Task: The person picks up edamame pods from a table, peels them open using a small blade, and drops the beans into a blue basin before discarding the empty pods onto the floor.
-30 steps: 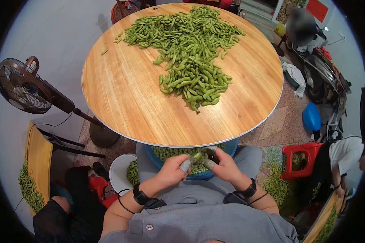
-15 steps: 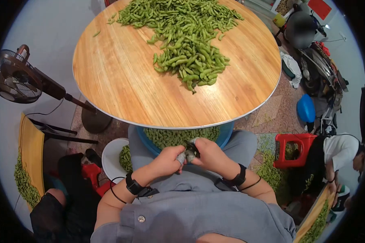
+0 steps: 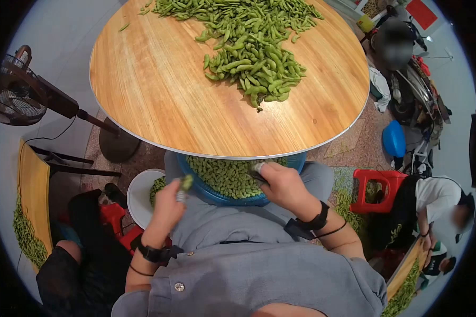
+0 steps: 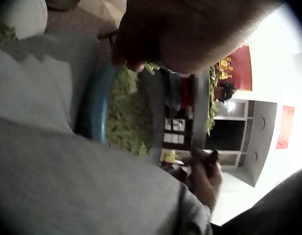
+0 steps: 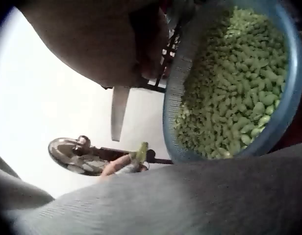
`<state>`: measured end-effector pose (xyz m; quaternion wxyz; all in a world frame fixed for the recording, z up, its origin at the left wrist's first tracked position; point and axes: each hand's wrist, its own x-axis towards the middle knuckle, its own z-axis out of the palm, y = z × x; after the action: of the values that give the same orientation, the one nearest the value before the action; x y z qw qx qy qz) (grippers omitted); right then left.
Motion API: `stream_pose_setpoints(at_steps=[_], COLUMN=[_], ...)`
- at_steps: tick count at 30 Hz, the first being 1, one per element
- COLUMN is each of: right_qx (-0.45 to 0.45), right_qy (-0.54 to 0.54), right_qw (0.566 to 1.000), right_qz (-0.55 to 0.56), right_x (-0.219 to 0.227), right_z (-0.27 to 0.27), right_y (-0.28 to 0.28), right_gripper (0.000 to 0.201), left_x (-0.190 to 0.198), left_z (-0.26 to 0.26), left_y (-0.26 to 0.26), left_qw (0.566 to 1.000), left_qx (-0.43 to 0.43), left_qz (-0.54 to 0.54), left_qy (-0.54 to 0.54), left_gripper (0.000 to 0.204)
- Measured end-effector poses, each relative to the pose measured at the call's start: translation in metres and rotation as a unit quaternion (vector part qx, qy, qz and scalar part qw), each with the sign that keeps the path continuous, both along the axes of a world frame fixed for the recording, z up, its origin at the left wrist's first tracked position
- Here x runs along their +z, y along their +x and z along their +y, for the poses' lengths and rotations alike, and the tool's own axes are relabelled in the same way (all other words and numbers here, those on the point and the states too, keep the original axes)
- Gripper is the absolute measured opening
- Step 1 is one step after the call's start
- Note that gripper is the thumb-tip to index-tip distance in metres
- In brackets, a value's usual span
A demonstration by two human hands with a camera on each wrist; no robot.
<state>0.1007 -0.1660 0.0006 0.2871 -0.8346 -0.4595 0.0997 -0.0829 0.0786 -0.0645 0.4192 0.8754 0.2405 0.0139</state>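
Far left of the head view: a black pedestal fan (image 3: 16, 90) stood on the floor, with a yellow board (image 3: 33, 193) carrying green pods below it. A white round bowl (image 3: 140, 195) with pods inside sat on the floor just left of the person's knee.

Left hand (image 3: 169, 203): raised over the left thigh, beside the white bowl, fingers curled, pinching a small green soybean pod (image 3: 186, 183) at the fingertips. One fingertip wore a grey cover. The right wrist view confirmed the pod (image 5: 141, 152) held upright in that hand, well apart from the right hand.

Centre: a blue round plastic basin (image 3: 217, 196) rested on the lap, partly under the edge of the round wooden table (image 3: 158, 95), and was filled with shelled green soybeans (image 3: 225, 177). The right wrist view showed the beans (image 5: 239, 93) heaped nearly to the basin rim. A large heap of unshelled green pods (image 3: 248, 47) lay on the far and middle part of the tabletop.

Right hand (image 3: 280, 185): at the right rim of the basin, fingers curled, grey-covered fingertips up near the table edge. Whether it gripped anything could not be told.

Right: a red plastic stool (image 3: 378, 190) and a blue round object (image 3: 394, 138) stood on the floor; another person in a white top (image 3: 439, 193) sat beyond
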Motion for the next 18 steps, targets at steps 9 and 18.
stream_pose_setpoints(at_steps=[9, 18], right_qx=[-0.204, -0.166], right_qy=[0.098, 0.211], right_qw=[0.972, 0.915], right_qz=[-0.057, 0.300], right_x=[0.039, 0.050], right_z=[0.080, 0.045], right_y=[0.097, 0.072], right_gripper=[0.024, 0.013], left_x=[-0.004, 0.087], left_z=[0.044, -0.019], left_y=[-0.067, 0.050], left_qw=[0.954, 0.961], left_qx=[0.064, -0.082], left_qz=[0.064, -0.217], left_qy=[0.287, -0.147], left_gripper=[0.038, 0.027])
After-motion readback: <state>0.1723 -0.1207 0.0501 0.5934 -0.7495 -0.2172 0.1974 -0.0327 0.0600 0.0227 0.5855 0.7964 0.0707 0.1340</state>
